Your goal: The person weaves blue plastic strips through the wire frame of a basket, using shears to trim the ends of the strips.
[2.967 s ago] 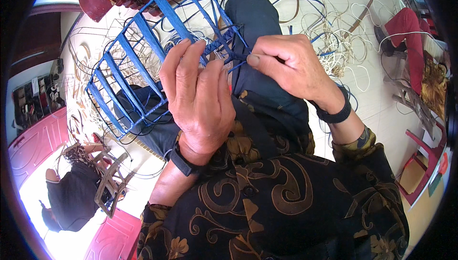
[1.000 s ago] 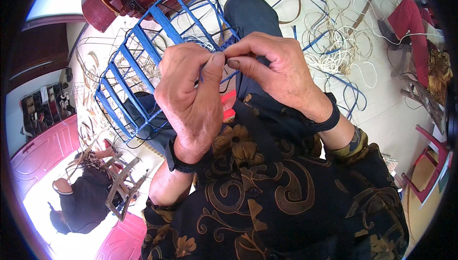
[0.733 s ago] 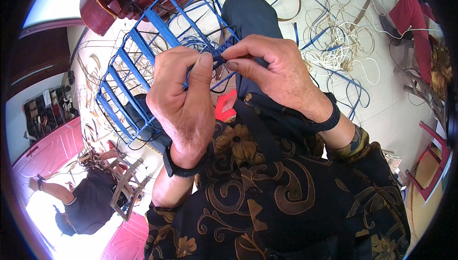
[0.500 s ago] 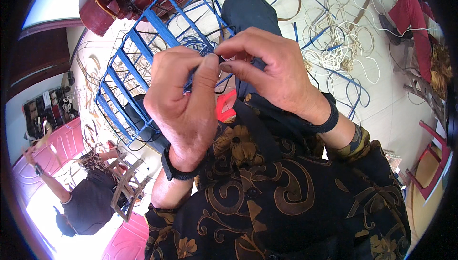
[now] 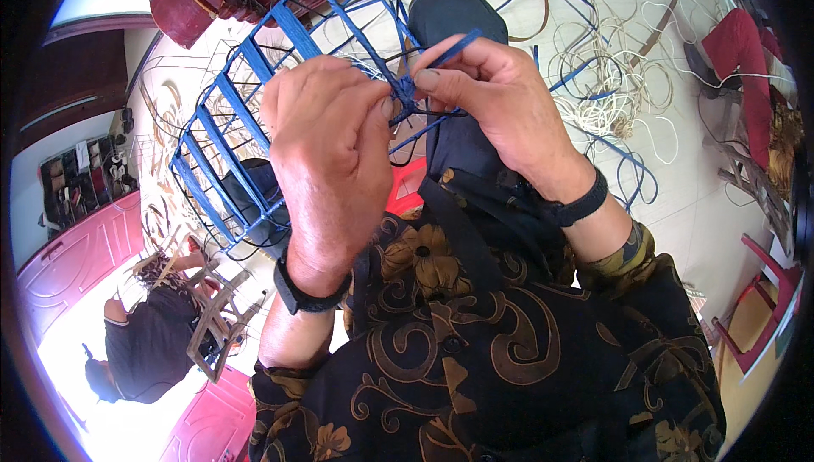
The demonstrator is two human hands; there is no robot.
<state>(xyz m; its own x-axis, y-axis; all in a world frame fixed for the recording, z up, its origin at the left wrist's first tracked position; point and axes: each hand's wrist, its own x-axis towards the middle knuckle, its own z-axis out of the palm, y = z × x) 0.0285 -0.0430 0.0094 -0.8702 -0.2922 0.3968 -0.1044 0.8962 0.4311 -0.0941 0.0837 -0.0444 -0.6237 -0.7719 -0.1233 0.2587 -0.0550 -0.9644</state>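
Observation:
A wire frame (image 5: 298, 31) with dark rods and several blue-wrapped bars leans across my lap, running toward the far left. Its near right corner has a thick blue wrapping (image 5: 404, 91) between my two hands. My left hand (image 5: 326, 127) is closed on the frame beside that corner, thumb and fingers pressed together. On the other side, my right hand (image 5: 509, 102) pinches a flat blue strip (image 5: 456, 48), whose end sticks up past the index finger. The fingertips hide part of the wrapping.
Tangled white cord (image 5: 606, 102) and loose blue strips (image 5: 623, 174) lie on the floor at right. Dark red wooden furniture (image 5: 182, 4) stands far left. A person (image 5: 157, 343) sits lower left by a wooden stool (image 5: 222, 322). Another person's red-clothed leg (image 5: 746, 72) is at far right.
My hands have drawn slightly apart, and the blue-wrapped corner now shows between them. A blue strip end now rises from my right fingers. The person at left has lowered a raised arm.

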